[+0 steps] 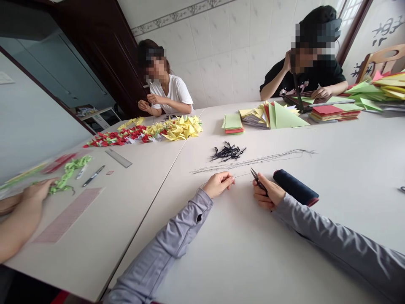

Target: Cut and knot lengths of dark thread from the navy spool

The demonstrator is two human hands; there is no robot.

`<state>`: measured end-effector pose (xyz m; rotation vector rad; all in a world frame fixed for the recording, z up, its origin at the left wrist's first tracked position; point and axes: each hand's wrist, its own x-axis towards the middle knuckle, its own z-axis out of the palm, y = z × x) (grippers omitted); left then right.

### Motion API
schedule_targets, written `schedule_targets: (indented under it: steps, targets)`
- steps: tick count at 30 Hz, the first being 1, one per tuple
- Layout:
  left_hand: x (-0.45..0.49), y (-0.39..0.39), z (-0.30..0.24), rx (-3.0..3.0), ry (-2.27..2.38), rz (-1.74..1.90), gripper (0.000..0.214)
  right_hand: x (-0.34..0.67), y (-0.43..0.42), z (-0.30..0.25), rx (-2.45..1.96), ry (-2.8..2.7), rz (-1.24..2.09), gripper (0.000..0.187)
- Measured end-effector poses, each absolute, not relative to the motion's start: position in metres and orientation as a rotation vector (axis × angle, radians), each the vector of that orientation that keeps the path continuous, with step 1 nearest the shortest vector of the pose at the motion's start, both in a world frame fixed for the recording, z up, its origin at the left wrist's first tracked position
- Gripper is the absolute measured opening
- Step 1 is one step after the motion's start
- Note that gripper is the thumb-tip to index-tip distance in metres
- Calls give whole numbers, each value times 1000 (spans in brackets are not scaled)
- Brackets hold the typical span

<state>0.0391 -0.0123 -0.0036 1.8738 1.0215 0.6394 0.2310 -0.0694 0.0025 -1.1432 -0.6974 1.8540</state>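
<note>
My left hand (220, 184) pinches a thin dark thread (242, 175), whose end sticks out to the right. Closed around small dark scissors (259, 182), my right hand (268, 193) holds them with the blades pointing up and left, close to the thread's end. A spool of dark blue thread (295, 187) lies just right of my right hand. Beyond my hands, several long cut threads (253, 161) stretch across the table. Behind them sits a small pile of black knotted cord pieces (228, 152).
Folded yellow and red paper pieces (182, 128) are heaped at the back left. Coloured paper stacks (233, 123) stand along the far side. A ruler (118, 158) and a pen (93, 176) lie left. Two people sit opposite; another person's hand (39, 190) touches green folded strips (68, 173).
</note>
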Motion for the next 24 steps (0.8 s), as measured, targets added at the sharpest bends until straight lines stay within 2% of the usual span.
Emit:
schedule_targets:
  steps: [4, 7, 10, 12, 16, 24]
  targets:
    - [39, -11, -5, 1855, 1029, 664, 32, 230, -76, -7, -1221, -1218, 1627, 31]
    - [38, -11, -7, 1841, 1031, 683, 30, 234, -76, -15, -1232, -1873, 1105, 20]
    - [38, -11, -6, 1829, 1039, 674, 29, 239, -74, -20, -1140, -2258, 554, 25]
    - [38, -12, -5, 1821, 1045, 668, 29, 241, -73, -19, -1138, -2398, 375, 30]
    - [39, -13, -3, 1811, 1035, 682, 29, 241, -77, -12, -1222, -2506, 216, 34]
    - [38, -14, -3, 1789, 1015, 694, 32, 235, -81, -13, -1168, -2525, 193, 34]
